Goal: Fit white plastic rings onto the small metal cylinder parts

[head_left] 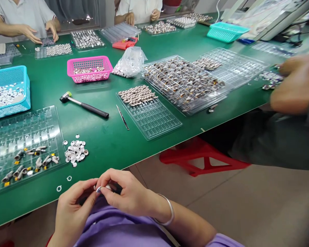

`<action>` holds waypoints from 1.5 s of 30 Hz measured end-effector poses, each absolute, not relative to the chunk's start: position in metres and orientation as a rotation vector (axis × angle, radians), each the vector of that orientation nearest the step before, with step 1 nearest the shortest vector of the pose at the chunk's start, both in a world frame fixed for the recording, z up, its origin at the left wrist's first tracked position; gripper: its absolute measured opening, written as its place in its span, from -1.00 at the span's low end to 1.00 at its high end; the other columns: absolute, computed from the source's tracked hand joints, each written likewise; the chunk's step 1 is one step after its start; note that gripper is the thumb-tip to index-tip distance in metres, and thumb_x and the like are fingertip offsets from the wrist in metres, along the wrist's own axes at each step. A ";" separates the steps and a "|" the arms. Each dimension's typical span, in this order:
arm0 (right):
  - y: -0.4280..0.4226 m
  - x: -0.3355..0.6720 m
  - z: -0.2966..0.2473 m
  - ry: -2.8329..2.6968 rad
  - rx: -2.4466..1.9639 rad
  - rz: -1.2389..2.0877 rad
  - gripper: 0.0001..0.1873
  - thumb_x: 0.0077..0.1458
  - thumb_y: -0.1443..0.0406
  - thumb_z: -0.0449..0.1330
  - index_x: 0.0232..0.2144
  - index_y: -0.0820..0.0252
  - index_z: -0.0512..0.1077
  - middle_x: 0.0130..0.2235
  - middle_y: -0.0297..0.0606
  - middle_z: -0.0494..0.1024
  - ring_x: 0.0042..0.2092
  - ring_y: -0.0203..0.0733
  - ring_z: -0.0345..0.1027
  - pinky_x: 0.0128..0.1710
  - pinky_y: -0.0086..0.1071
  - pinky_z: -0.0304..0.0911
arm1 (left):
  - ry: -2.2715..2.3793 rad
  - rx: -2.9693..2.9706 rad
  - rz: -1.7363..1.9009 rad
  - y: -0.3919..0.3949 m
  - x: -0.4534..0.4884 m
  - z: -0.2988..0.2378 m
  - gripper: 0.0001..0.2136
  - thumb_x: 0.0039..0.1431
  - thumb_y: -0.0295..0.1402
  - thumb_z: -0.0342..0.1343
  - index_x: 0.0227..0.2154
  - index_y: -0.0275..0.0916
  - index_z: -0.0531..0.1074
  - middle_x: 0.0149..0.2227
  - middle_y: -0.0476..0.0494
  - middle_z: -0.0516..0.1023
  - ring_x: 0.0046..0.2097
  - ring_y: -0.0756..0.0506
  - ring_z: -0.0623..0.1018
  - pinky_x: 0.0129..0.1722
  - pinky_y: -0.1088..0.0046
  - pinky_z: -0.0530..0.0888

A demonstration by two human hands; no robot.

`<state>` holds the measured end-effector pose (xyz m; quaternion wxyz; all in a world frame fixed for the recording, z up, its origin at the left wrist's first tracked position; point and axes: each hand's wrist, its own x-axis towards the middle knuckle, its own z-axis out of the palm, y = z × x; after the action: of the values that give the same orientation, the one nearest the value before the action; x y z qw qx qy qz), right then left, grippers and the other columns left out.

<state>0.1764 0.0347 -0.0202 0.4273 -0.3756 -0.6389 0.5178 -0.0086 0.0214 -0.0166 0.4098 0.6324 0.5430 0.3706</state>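
Observation:
My left hand [76, 204] and my right hand [126, 190] meet in front of my lap, just off the green table's front edge. Between their fingertips is a small white part [99, 189] with a dark rim, pinched from both sides. Fingers cover much of it, and its exact kind cannot be made out. On the table nearby lies a pile of small round white caps [76, 151]. Left of them, a clear plastic tray [45, 127] holds several small grey-white shells with yellow tabs [20, 169]. Two thin white rings [59, 188] lie near my left hand.
A black-handled mallet [92, 109], tweezers [122, 117], a half-filled clear tray [157, 120], stacked trays [187, 82], a pink basket [90, 60] and a blue basket [27, 87] occupy the table. A red stool [203, 157] stands below. Co-workers sit opposite and at right.

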 end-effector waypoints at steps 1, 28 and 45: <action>0.035 0.176 -0.020 -1.590 -0.950 1.278 -0.97 0.09 0.37 0.14 -0.39 0.20 0.38 -0.44 -0.34 0.44 -0.49 -0.37 0.21 -0.48 -0.49 0.20 | 1.375 1.574 0.942 0.021 -0.008 -0.018 -0.86 0.04 -0.36 0.29 -0.29 -0.09 0.64 -0.34 -0.06 0.70 -0.38 -0.08 0.68 -0.37 0.55 0.62; 0.038 0.169 -0.018 -1.672 -1.084 1.105 -0.90 0.02 0.42 0.12 -0.47 0.15 0.29 -0.47 -0.40 0.35 -0.46 -0.33 0.18 -0.40 -0.47 0.17 | 1.501 1.769 1.055 0.014 -0.008 -0.028 -0.86 0.04 -0.37 0.31 -0.30 -0.07 0.60 -0.38 0.06 0.67 -0.41 0.00 0.63 -0.35 0.61 0.56; 0.038 0.171 -0.015 -1.629 -1.021 1.207 -0.93 0.08 0.37 0.13 -0.44 0.18 0.30 -0.47 -0.41 0.31 -0.46 -0.35 0.14 -0.43 -0.47 0.13 | 1.458 1.552 1.075 0.014 -0.008 -0.024 -0.84 -0.03 -0.40 0.35 -0.34 -0.06 0.62 -0.42 0.09 0.68 -0.44 0.03 0.63 -0.39 0.71 0.56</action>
<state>0.1714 0.0375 -0.0151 0.4220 -0.4078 -0.6506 0.4820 -0.0084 0.0145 -0.0243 0.3693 0.6046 0.5682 0.4187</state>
